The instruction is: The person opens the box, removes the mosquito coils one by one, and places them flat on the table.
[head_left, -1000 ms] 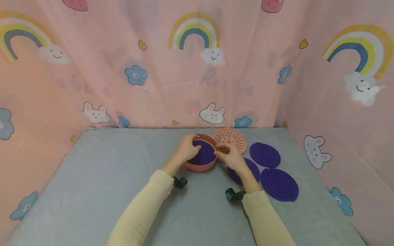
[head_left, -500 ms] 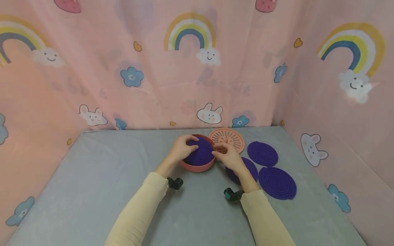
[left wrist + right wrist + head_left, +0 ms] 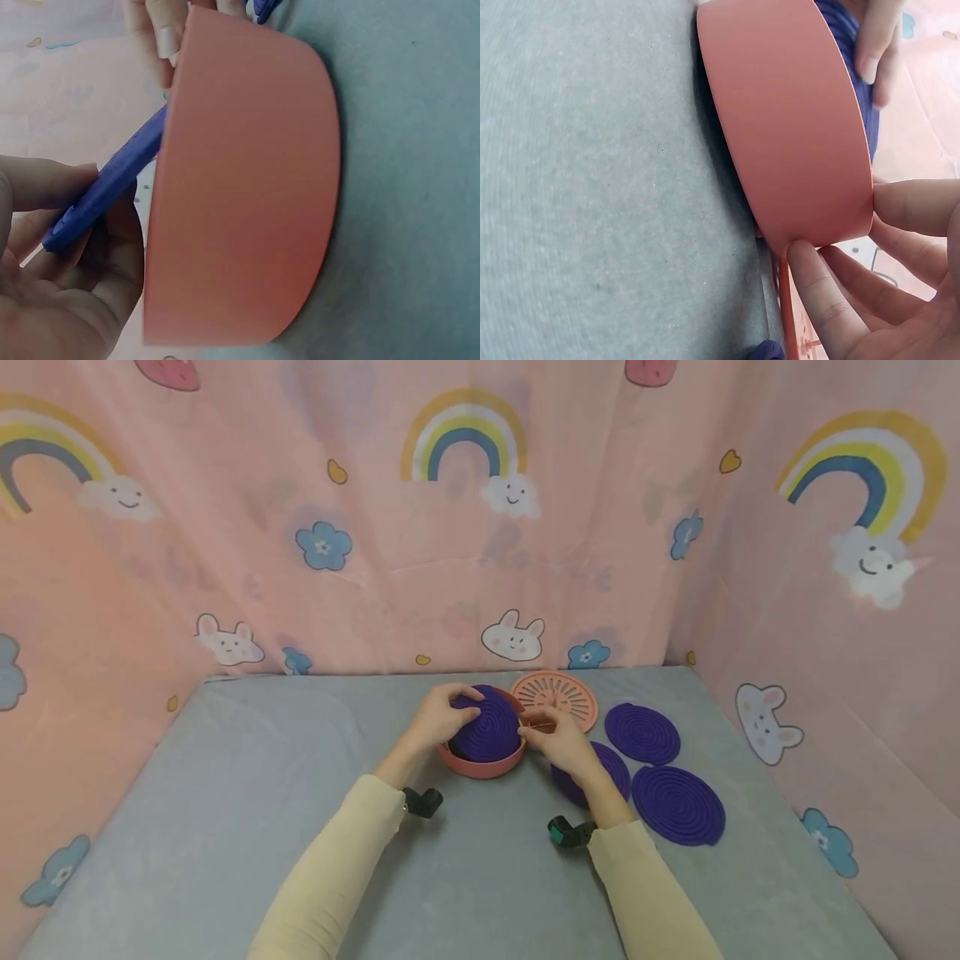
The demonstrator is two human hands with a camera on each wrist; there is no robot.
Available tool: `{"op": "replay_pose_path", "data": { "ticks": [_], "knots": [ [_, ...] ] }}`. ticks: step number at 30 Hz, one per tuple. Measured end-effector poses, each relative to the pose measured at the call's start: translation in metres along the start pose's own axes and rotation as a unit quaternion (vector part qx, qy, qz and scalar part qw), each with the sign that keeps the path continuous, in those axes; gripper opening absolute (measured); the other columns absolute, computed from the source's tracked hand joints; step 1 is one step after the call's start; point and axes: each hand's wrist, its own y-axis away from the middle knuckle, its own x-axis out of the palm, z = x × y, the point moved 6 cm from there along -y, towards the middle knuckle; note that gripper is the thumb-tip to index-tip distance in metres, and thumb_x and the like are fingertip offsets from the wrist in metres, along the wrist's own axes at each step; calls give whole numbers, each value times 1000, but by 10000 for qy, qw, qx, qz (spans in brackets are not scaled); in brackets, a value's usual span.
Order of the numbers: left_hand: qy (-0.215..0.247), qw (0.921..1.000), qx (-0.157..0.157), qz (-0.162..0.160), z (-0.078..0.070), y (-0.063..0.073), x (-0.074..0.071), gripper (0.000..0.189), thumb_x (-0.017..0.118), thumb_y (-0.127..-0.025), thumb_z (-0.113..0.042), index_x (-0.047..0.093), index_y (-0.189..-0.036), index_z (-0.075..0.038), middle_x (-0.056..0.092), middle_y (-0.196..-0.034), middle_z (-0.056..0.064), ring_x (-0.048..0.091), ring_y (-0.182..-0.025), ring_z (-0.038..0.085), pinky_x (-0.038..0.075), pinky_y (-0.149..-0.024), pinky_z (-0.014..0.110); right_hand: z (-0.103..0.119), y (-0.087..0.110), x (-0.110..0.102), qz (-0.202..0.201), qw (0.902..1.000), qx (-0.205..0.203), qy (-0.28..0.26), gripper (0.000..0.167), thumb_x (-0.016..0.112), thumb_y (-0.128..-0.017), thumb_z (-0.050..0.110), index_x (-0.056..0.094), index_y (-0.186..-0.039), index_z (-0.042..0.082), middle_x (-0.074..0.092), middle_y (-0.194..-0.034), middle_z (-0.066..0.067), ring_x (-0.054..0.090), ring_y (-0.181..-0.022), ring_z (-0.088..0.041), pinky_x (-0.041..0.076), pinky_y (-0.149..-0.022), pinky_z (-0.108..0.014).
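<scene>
A purple mosquito coil leans at a slant in the mouth of a round pink holder, its left side raised above the rim. My left hand pinches that raised edge between thumb and fingers; the left wrist view shows the tilted coil from the side, its lower end hidden behind the holder wall. On the opposite side, my right hand grips the holder's rim and wall, the thumb and fingertips against the pink side in the right wrist view.
Behind the right hand lies a pink slotted lid. Flat on the grey tabletop to the right are more purple coils: one at the back, one nearer, and one partly under the right forearm. A pink printed curtain surrounds the table.
My left hand has tipped the coil up, so its far left edge now stands higher over the holder's rim. The right hand keeps its place on the holder.
</scene>
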Motion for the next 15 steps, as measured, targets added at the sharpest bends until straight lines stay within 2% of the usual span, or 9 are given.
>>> {"op": "replay_pose_path", "data": {
  "ticks": [4,8,11,15],
  "knots": [
    [124,9998,127,-102,-6,3,-10,20,69,-95,-6,74,-114,-9,64,-135,11,57,-127,30,46,-105,49,1,1,0,13,10000,16,-30,33,71,-97,15,67,-128,3,67,-124,-17,65,-111,-32,55,-86,-39],
    [0,9995,231,-210,-13,7,-22,20,70,-95,-6,74,-115,-9,63,-136,12,58,-125,31,48,-103,49,2,1,-1,9,10000,15,-32,34,71,-97,15,66,-128,2,67,-124,-18,64,-112,-33,54,-87,-41],
    [0,9994,262,-214,-16,11,-30,21,70,-95,-6,73,-115,-9,63,-136,13,60,-120,33,51,-98,48,1,0,-1,-5,10000,0,-20,34,70,-97,15,66,-128,2,67,-124,-19,64,-112,-34,54,-88,-41],
    [276,9993,225,-109,-13,16,-39,21,69,-95,-6,72,-116,-8,62,-138,12,56,-127,34,48,-103,48,-1,-1,0,-12,10000,-18,-37,34,70,-97,14,66,-128,1,67,-123,-19,64,-111,-34,54,-86,-38]
  ]
}}
